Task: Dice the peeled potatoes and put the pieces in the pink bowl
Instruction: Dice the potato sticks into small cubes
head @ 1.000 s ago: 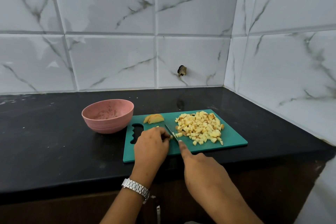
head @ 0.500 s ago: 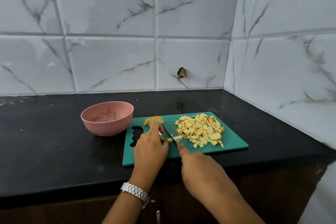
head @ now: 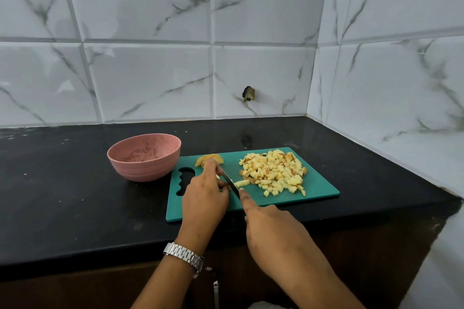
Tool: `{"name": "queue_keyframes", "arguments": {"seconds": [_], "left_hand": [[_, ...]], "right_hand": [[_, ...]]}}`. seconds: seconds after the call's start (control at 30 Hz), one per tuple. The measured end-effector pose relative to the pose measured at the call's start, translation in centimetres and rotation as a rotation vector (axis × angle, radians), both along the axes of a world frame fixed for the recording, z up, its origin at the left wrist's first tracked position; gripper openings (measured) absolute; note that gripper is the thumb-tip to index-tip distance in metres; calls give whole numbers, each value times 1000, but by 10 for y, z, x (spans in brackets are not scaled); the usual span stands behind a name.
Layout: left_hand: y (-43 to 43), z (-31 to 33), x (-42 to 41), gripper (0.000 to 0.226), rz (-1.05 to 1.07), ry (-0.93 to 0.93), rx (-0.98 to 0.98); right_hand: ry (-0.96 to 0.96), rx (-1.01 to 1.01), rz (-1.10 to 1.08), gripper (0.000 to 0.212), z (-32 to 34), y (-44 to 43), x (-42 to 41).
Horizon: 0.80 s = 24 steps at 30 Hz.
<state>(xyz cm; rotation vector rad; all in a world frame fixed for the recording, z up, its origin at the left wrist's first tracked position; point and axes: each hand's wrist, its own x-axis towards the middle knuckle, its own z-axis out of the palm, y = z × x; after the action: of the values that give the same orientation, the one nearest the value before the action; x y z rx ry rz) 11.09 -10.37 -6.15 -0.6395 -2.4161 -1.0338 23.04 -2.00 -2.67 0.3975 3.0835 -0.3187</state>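
A green cutting board (head: 319,189) lies on the black counter. A heap of diced potato (head: 275,173) covers its right half. Uncut potato slices (head: 209,158) lie at the board's far left, beside the pink bowl (head: 144,157), which holds no potato. My right hand (head: 273,233) grips a knife (head: 232,183), index finger stretched along the blade's spine; the handle is hidden in the fist. My left hand (head: 204,195) holds potato strips down just left of the blade, fingers curled over them. A few freshly cut pieces (head: 242,183) sit right of the blade.
The black counter (head: 62,195) runs into a corner of white marble tiles at the back and right. A small dark fitting (head: 248,94) sticks out of the back wall. The counter's front edge passes under my wrists. A metal watch (head: 184,254) is on my left wrist.
The knife has worked leftward through the strips, leaving more cut pieces to its right. My left hand has slid back toward the uncut slices. The view has tilted slightly.
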Motion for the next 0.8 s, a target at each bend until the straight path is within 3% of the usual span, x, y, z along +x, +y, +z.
{"name": "queue_keyframes", "arguments": {"seconds": [0.43, 0.8], "left_hand": [[1, -3, -3, 31, 8, 11, 4], [9, 6, -14, 31, 55, -79, -42]], "right_hand": [[-25, -14, 8, 71, 2, 10, -17], [140, -147, -26, 57, 10, 32, -12]]}}
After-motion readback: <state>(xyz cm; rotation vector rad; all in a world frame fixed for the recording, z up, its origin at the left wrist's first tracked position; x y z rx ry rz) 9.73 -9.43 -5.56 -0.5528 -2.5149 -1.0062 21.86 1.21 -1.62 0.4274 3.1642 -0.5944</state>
